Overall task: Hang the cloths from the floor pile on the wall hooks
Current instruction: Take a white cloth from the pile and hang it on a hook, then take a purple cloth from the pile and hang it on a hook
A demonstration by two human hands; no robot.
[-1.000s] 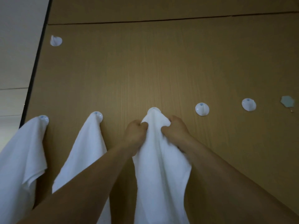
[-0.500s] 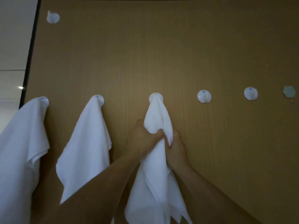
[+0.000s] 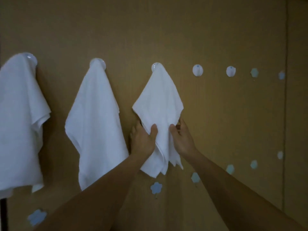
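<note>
While hooked, cloth [image 3: 158,100] between both grips [image 3: 143,140] [image 3: 182,139].

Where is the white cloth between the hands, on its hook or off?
On: the white cloth hangs from the round white wall hook by its top; left hand and right hand hold its lower folds.

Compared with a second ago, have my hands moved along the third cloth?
Yes. Both the left hand and right hand slid down the third cloth, away from its hook.
</note>
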